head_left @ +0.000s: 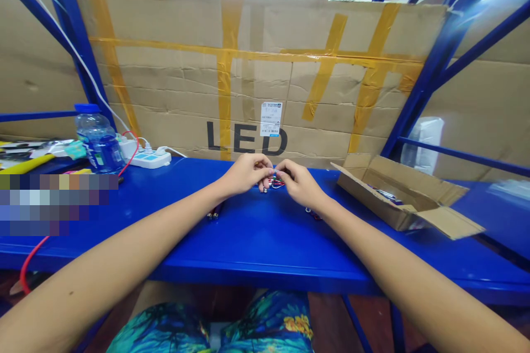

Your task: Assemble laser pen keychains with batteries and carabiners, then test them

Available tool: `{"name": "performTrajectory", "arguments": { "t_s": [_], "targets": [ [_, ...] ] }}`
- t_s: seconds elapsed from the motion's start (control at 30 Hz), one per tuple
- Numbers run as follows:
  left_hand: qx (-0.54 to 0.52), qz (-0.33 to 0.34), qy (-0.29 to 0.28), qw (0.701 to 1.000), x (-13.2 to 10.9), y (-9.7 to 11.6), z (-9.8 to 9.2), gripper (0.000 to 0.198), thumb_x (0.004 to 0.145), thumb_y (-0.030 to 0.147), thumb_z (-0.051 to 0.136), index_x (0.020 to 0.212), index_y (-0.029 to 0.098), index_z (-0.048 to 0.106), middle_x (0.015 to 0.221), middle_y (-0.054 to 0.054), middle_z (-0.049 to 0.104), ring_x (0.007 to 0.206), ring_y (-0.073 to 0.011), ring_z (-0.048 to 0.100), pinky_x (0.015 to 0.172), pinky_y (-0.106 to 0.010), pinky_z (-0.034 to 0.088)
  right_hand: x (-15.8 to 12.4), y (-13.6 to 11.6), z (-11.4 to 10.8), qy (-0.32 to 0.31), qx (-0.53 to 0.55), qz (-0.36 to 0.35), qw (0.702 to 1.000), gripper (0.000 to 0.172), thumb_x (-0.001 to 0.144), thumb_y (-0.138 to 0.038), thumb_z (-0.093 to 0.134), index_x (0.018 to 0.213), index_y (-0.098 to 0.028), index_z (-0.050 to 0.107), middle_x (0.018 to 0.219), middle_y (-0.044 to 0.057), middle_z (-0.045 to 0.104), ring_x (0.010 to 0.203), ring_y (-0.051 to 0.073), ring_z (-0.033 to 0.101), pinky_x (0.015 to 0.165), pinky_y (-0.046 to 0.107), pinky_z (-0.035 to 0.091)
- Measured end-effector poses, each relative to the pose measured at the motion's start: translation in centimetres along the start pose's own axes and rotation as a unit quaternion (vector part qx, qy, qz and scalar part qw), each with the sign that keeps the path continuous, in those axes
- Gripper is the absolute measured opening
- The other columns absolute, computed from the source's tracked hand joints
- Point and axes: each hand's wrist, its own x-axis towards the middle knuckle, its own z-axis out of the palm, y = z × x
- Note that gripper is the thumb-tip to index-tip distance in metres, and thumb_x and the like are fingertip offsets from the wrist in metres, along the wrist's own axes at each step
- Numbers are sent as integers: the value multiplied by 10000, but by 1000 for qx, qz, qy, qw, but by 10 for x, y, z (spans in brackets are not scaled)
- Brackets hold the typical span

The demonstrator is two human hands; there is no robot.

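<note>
Both hands meet above the middle of the blue table, fingertips almost touching. My left hand (248,174) is closed in a pinch, with a small metal-ended piece (264,190) poking out below its fingers. Thumb and finger of my right hand (301,183) pinch at the same spot. Thin red, green and white wires (276,182) run between the hands; their ends are hidden by the fingers. Below my left wrist lie small dark parts with shiny ends (213,213). Another small part with a white ring (313,213) lies partly behind my right wrist.
An open cardboard box (372,198) with small parts inside stands at the right. To the left are a blue-capped bottle (97,140) and a white power strip (151,159) with cords. A large cardboard sheet (178,88) marked LED closes off the back. Blue rack posts (422,85) flank the table (265,248).
</note>
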Motion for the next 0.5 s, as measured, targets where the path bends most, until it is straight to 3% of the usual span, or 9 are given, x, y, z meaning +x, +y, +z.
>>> {"name": "performTrajectory", "arguments": {
  "t_s": [0.1,0.2,0.37,0.5],
  "targets": [
    [-10,-2,-1,1000,0,-1,1,111,867,202,593,799,115,579,562,-23,642,492,-131,621,496,-246,495,1,2,1,36,-33,-33,998,130,813,-233,604,843,-211,480,839,36,557,737,176,515,655,306,415],
    [5,-9,11,1000,0,0,1,107,863,186,596,785,112,591,538,-5,620,468,-109,591,473,-219,464,1,5,0,57,-50,-60,995,118,817,-162,547,814,-217,442,801,27,520,703,168,491,631,298,395],
    [23,-8,23,999,0,1,-1,102,856,186,604,777,122,598,524,15,587,459,-85,544,459,-196,424,0,3,-4,38,-61,-92,993,71,868,-174,517,811,-211,494,791,40,560,726,177,516,663,309,402],
    [49,8,17,999,-1,1,-1,78,850,178,599,790,128,598,537,15,584,483,-89,546,477,-203,427,0,-1,-6,6,-71,-78,994,126,915,-192,464,809,-203,530,746,41,589,692,178,527,658,316,396]
  ]
}}
